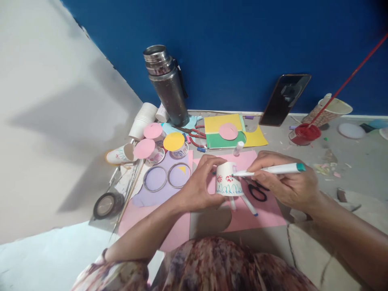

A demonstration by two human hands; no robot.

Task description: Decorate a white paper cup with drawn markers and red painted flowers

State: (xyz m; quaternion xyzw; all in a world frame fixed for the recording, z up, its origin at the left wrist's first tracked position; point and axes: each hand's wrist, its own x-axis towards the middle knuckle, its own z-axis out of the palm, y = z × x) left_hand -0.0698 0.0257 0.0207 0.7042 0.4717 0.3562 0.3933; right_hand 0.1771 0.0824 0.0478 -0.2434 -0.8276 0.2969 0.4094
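A white paper cup (224, 182), upside down, is held by my left hand (201, 184) with thumb and fingers around its side. Red flowers and a row of blue-green loops are drawn on it. My right hand (287, 182) grips a white felt-tip pen (273, 169) with a green end; its tip touches the cup near a red flower. Under the hands lies pink paper (263, 218). On it are black-handled scissors (257, 192), partly hidden, and a white pen with a blue end (250, 206).
Decorated cups with pink and yellow discs (173, 141) stand at the left, near stacked white cups (144, 117) and black tape (106, 205). A steel flask (169, 89) and a phone (285, 99) stand by the blue wall. A red pot (304, 135) holds a long red stick.
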